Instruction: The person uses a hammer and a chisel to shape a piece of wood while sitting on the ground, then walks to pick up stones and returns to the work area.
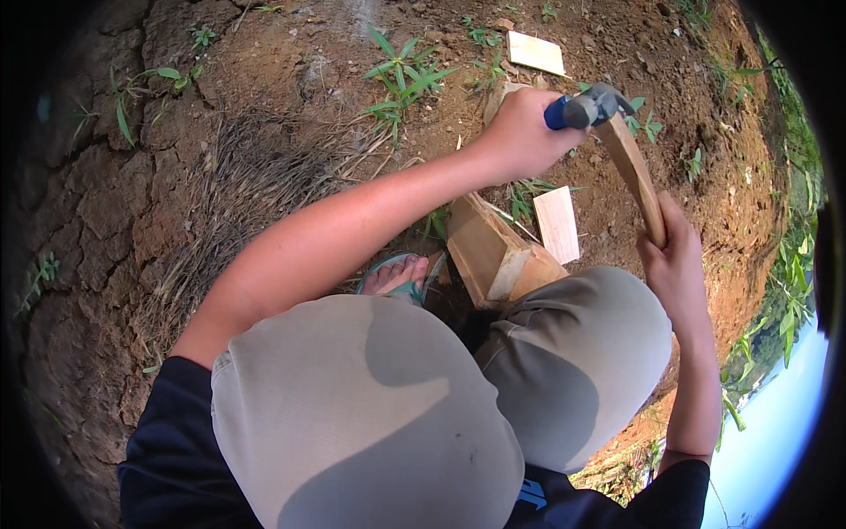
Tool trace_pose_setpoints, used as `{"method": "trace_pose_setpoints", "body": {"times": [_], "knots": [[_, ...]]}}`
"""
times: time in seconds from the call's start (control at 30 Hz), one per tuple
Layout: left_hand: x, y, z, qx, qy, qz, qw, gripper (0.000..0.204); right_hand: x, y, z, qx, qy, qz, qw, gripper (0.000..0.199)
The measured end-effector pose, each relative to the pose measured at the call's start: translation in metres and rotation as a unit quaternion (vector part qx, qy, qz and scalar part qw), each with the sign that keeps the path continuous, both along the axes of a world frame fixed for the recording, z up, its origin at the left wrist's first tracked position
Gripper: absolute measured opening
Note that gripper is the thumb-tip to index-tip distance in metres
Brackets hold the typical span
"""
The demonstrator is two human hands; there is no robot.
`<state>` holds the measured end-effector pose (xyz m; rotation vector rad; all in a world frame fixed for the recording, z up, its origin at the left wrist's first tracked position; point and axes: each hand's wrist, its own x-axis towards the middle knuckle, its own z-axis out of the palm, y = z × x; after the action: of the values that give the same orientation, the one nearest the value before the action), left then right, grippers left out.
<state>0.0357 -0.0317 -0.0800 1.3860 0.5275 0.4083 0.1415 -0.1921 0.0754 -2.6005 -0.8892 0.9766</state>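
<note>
My right hand [675, 249] is wrapped round the wooden handle of a claw hammer [633, 172], near the handle's lower end. The hammer's metal head is up beside my left hand [531, 134], its round face at or very near the end of a blue tool handle [554, 114]. My left fist closes round that blue handle; the rest of the tool is hidden. Below the left wrist, a thick angular wooden block [489, 251] stands on the soil in front of my knees. Part of a pale wood piece [495, 104] shows behind the left hand.
Thin pale wood pieces lie on the soil: one board [536, 54] at the far side, another board [556, 224] beside the block. Dry straw [256, 189] and a green plant [403, 81] are to the left. My sandalled foot [394, 275] is close to the block.
</note>
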Motion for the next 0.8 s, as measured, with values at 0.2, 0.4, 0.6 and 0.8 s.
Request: {"method": "trace_pose_setpoints", "body": {"times": [0.2,0.4,0.6,0.8], "knots": [[-0.003,0.013,0.001,-0.028,0.041,0.023,0.999,0.034,0.004,-0.009,0.005,0.07,0.001,-0.08,0.994,0.026],[-0.001,0.006,0.007,-0.018,0.04,-0.001,0.999,0.037,0.006,0.001,0.023,0.066,-0.035,-0.089,0.993,0.037],[0.0,0.009,0.005,0.013,0.037,0.023,0.999,0.035,0.003,0.012,0.017,0.054,-0.069,0.007,0.996,0.033],[0.002,0.006,-0.001,0.017,0.057,0.037,0.998,0.032,-0.004,0.019,0.016,0.052,-0.072,0.013,0.996,0.03]]}}
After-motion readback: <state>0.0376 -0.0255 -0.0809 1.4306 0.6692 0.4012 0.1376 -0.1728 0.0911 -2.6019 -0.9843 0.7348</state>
